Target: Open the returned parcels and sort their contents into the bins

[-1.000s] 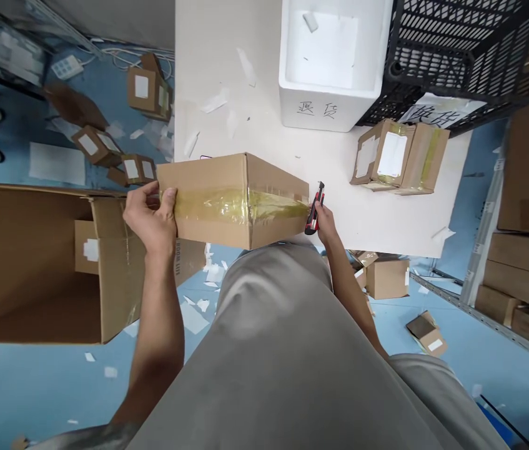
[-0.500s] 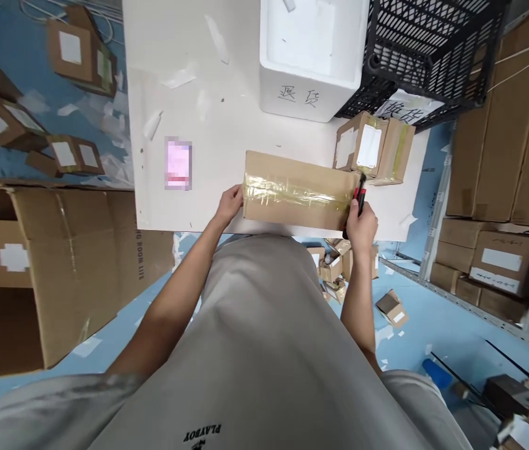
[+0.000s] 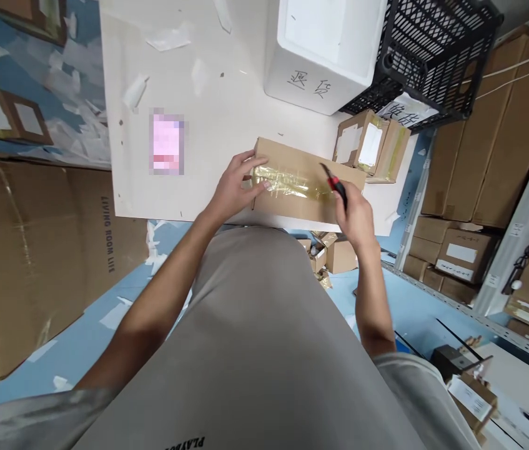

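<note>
One box [image 3: 298,181] — left hand [image 3: 237,181] touching, right hand [image 3: 356,215] holding cutter [image 3: 336,184].

The cardboard box [image 3: 298,204] is long, plain brown and closed, with shiny, wrinkled yellowish tape [image 3: 287,182] running lengthwise along the face turned up. It lies at the near edge of the counter [image 3: 227,119], its long side slightly askew to that edge. The cutter [image 3: 335,183], red and black with a dark, narrow tip, slants from the right grip [image 3: 356,215] over the box; whether the tip touches cannot be told.
</note>
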`<act>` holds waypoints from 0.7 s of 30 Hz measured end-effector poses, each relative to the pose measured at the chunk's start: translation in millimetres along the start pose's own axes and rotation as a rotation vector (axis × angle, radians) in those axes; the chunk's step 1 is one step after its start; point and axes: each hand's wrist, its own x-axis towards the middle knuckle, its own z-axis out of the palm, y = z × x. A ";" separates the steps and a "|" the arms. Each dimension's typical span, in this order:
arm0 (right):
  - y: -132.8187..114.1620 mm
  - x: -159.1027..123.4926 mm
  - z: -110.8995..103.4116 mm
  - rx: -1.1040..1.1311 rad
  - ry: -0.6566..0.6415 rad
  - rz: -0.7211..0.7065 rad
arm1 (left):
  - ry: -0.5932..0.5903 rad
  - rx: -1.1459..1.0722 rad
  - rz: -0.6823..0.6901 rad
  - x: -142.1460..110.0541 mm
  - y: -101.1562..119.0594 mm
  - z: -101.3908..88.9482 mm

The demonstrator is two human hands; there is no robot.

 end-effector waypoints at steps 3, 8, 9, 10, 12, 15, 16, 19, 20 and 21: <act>-39.3 16.1 -0.7 -0.099 -0.208 -0.181 | -0.041 -0.038 -0.024 0.5 -7.1 -3.4; -88.3 37.6 -0.4 -0.375 -0.456 -0.302 | -0.074 -0.076 -0.030 -6.3 -10.7 -4.7; -93.5 40.2 -0.7 -0.419 -0.481 -0.312 | -0.070 -0.079 -0.031 -7.3 -11.0 -3.8; -97.0 42.2 -0.9 -0.454 -0.499 -0.321 | -0.065 -0.083 -0.032 -7.9 -11.5 -2.7; -100.1 44.8 -1.0 -0.500 -0.516 -0.335 | -0.058 -0.090 -0.032 -8.1 -12.9 -0.7; -99.8 46.5 -0.1 -0.540 -0.520 -0.340 | -0.058 -0.102 -0.030 -7.0 -14.8 0.2; -99.6 46.9 0.2 -0.550 -0.516 -0.341 | -0.060 -0.104 -0.030 -6.6 -15.1 0.0; -100.9 48.6 -0.4 -0.564 -0.509 -0.346 | -0.062 -0.105 -0.033 -5.7 -15.0 -0.6; -102.1 49.6 -1.3 -0.565 -0.512 -0.347 | -0.060 -0.105 -0.034 -5.6 -14.9 -0.7; -103.5 50.7 -2.5 -0.564 -0.519 -0.347 | -0.058 -0.105 -0.035 -5.4 -14.8 -0.7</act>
